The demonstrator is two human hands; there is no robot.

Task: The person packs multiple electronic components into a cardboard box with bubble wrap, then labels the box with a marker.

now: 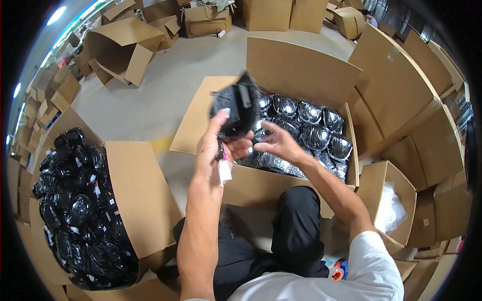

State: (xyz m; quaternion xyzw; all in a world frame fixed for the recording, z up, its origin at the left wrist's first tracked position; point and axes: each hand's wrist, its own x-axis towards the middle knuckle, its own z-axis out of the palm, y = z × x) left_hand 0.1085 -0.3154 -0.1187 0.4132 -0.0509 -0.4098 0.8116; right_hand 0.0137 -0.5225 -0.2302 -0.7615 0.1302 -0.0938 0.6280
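Observation:
My left hand [223,145] holds up a black plastic housing [233,110], somewhat blurred, with a small white label on it. Coloured wires [220,152] and a white tag [224,172] hang from it over my wrist. Just to the right, my right hand [278,143] is held in the air with fingers apart and nothing in it. Beneath both hands stands an open cardboard box [281,188] with rows of shiny, clear-fronted units [316,136] wrapped in plastic film. At the left, a second open box [133,190] is heaped with black, film-wrapped units with wires [83,210].
Tall cardboard boxes [391,75] crowd the right side. A smaller box [374,185] there holds clear plastic wrap [390,210]. An orange tape roll [338,271] lies beside my leg. An empty open carton [118,55] sits on the grey floor; a person [370,19] is far back.

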